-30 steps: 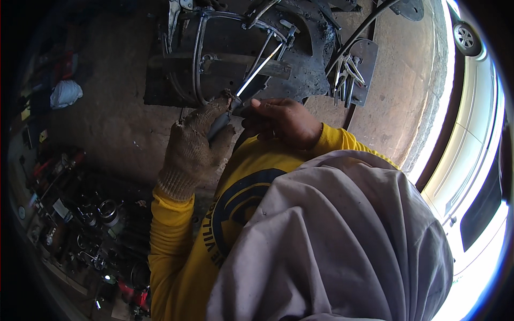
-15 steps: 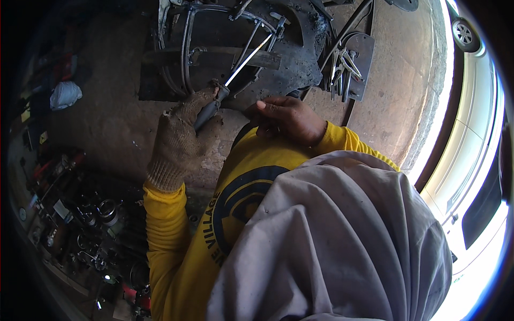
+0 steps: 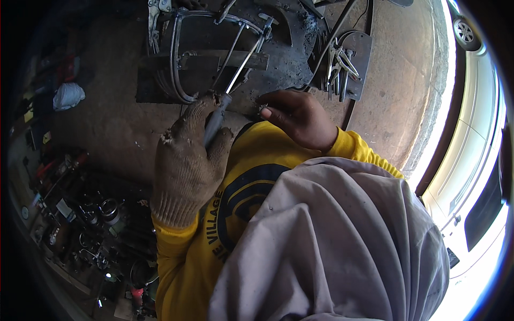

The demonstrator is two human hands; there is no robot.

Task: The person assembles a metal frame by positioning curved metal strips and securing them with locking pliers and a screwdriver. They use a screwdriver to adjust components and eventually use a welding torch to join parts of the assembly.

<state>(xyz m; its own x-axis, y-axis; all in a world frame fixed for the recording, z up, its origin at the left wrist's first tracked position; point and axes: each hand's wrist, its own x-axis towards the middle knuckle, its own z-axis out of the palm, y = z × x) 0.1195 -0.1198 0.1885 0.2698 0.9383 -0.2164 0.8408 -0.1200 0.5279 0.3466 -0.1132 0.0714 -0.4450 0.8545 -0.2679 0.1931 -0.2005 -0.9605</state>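
Observation:
My left hand (image 3: 187,155), in a worn knitted glove, grips the dark handle of a welding electrode holder (image 3: 215,125). A thin bright rod (image 3: 243,67) sticks out of it, slanting up and right toward a bent metal frame (image 3: 176,48); whether its tip touches the frame I cannot tell. Beneath the frame's bars lies a flat metal strip (image 3: 198,60). My bare right hand (image 3: 302,119) is apart from the frame, before my yellow shirt, with thumb and forefinger closed together. A tiny bit of something shows at those fingertips, too small to name.
Locking pliers (image 3: 345,64) and rods lie on a dark plate (image 3: 364,69) at the right. A metal clamp (image 3: 155,10) sits at the frame's left. Grey cloth (image 3: 332,230) hangs before me. A white bag (image 3: 68,96) and cluttered parts (image 3: 101,214) lie left; a car (image 3: 460,144) stands right.
My left hand has come closer and a little right with the electrode holder, the rod now steeper. My right hand has shifted slightly right. The view has moved slightly, so the frame appears farther left.

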